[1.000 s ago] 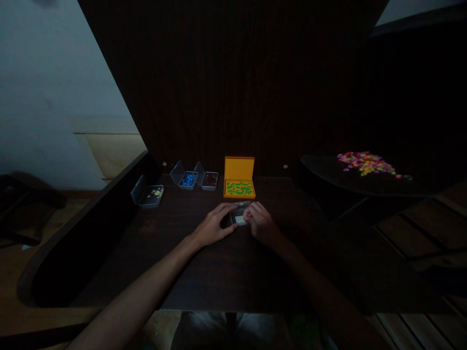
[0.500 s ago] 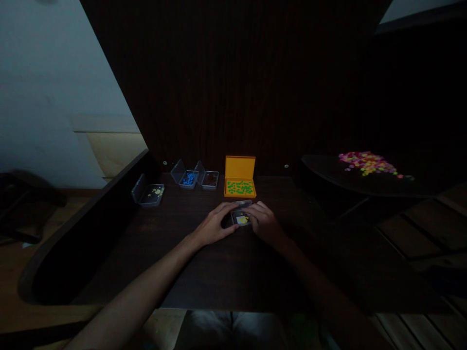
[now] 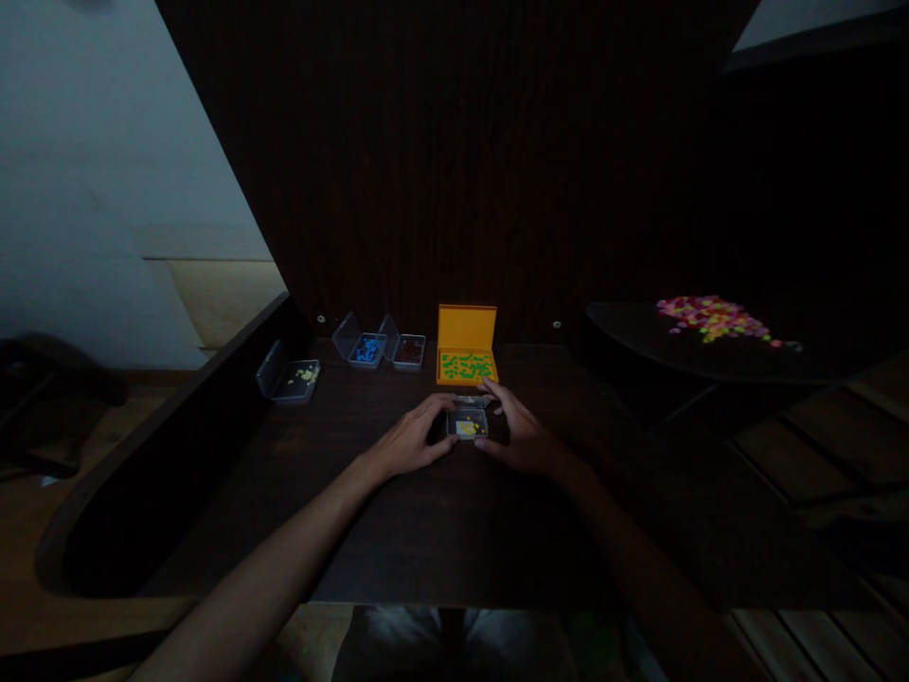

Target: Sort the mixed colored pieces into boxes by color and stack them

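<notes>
A small clear plastic box (image 3: 467,437) with its hinged lid up sits on the dark desk in front of me. Inside lie yellow pieces (image 3: 472,428) and a pale slip. My left hand (image 3: 416,439) grips the box's left side, thumb at the front corner and fingers at the back. Around the right side curves my right hand (image 3: 525,438), its thumb at the front edge and its fingers by the lid, the forefinger stretched out. Just behind stands an open orange case (image 3: 467,327) holding green pieces (image 3: 469,366).
Farther left are open clear boxes: one with blue pieces (image 3: 367,349), one with dark brown pieces (image 3: 410,350) and one with pale pieces (image 3: 304,375). A heap of pink, red and yellow pieces (image 3: 714,317) lies on a dark side shelf (image 3: 639,332). A raised side panel (image 3: 163,445) borders the desk's left.
My right hand has drawn back from over the box's inside to its right side, with its fingers spreading. More of the yellow pieces now show. My left hand stays at the box.
</notes>
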`<state>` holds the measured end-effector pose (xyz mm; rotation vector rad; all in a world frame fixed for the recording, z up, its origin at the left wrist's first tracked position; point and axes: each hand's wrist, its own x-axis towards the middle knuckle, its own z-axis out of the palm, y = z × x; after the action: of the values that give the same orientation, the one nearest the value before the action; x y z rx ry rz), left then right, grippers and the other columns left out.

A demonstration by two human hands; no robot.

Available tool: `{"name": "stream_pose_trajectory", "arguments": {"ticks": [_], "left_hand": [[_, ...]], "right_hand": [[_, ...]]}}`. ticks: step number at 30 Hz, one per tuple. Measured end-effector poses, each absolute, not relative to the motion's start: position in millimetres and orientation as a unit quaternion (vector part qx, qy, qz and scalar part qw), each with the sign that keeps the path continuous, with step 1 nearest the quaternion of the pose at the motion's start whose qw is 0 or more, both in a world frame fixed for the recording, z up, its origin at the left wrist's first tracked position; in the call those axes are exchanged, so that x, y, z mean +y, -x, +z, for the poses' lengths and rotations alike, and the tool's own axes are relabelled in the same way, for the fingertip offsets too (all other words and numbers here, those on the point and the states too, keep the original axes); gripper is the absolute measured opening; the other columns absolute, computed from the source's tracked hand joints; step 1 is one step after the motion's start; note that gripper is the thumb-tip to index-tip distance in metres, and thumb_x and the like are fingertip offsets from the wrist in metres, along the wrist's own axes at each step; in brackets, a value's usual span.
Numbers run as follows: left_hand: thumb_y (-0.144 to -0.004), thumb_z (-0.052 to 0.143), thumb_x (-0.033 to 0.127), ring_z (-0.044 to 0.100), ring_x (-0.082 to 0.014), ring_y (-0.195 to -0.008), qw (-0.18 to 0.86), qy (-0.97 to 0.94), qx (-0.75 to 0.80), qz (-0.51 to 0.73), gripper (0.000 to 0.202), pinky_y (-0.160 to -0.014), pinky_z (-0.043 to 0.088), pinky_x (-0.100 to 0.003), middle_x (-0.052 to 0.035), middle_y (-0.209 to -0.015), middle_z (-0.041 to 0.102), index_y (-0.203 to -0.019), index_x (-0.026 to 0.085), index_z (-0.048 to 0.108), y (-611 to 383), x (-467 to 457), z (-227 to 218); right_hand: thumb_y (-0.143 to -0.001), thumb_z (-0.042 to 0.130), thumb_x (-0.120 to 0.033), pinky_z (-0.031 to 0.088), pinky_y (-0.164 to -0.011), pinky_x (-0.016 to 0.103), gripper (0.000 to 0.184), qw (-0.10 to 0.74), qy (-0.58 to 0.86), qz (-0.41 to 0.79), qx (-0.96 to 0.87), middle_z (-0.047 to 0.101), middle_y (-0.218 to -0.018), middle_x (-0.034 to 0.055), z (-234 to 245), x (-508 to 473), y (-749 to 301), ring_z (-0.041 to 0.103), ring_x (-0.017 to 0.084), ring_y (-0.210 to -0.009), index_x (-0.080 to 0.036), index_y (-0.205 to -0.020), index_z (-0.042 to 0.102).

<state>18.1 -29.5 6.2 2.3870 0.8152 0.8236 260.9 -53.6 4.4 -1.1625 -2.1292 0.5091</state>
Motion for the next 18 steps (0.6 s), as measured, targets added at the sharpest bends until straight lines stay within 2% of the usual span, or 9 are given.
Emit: {"name": "stream_pose_trajectory", "arguments": {"ticks": [2, 5, 10, 15, 18], "left_hand": [[-0.086, 0.062, 0.029, 0.057, -0.0246, -0.122, 0.249, -0.867, 0.31, 0.301, 0.035, -0.104, 0.048, -0.043, -0.0128, -0.133, 0.056, -0.116, 0.022, 0.046, -17, -29, 4], [-0.085, 0.064, 0.031, 0.06, -0.024, -0.119, 0.251, -0.864, 0.319, 0.299, 0.042, -0.102, 0.051, -0.041, -0.0131, -0.131, 0.058, -0.12, 0.022, 0.042, -17, -29, 2], [-0.087, 0.062, 0.029, 0.059, -0.0232, -0.121, 0.237, -0.873, 0.311, 0.292, 0.065, -0.104, 0.049, -0.041, -0.0128, -0.134, 0.057, -0.143, 0.021, 0.032, -16, -30, 6], [-0.09, 0.056, 0.026, 0.056, -0.0211, -0.124, 0.18, -0.903, 0.285, 0.266, 0.05, -0.107, 0.047, -0.037, -0.0099, -0.137, 0.054, -0.14, 0.024, 0.047, -15, -29, 9], [-0.092, 0.055, 0.027, 0.054, -0.0221, -0.127, 0.151, -0.914, 0.279, 0.254, 0.045, -0.108, 0.046, -0.038, -0.0105, -0.139, 0.054, -0.136, 0.023, 0.054, -14, -28, 6]], "right_hand": [[-0.079, 0.07, -0.027, 0.042, -0.108, 0.046, 0.089, 0.304, 0.441, 0.206, -0.819, 0.045, -0.147, 0.0145, 0, -52, -262, 0.047, 0.027, -0.132, -0.024, -0.154, 0.021], [-0.083, 0.068, -0.028, 0.04, -0.111, 0.047, 0.076, 0.29, 0.429, 0.194, -0.833, 0.047, -0.147, 0.0122, -5, -49, -263, 0.047, 0.026, -0.134, -0.025, -0.151, 0.033], [-0.086, 0.066, -0.024, 0.042, -0.11, 0.048, 0.056, 0.282, 0.398, 0.153, -0.859, 0.054, -0.141, 0.0118, -10, -47, -262, 0.052, 0.026, -0.13, -0.024, -0.14, 0.051], [-0.087, 0.066, -0.021, 0.045, -0.108, 0.047, 0.052, 0.272, 0.391, 0.114, -0.872, 0.052, -0.143, 0.0107, -14, -44, -261, 0.052, 0.026, -0.13, -0.026, -0.138, 0.054], [-0.087, 0.066, -0.02, 0.047, -0.105, 0.048, 0.047, 0.266, 0.394, 0.088, -0.876, 0.053, -0.143, 0.0101, -17, -44, -261, 0.055, 0.026, -0.127, -0.028, -0.134, 0.058]]}}
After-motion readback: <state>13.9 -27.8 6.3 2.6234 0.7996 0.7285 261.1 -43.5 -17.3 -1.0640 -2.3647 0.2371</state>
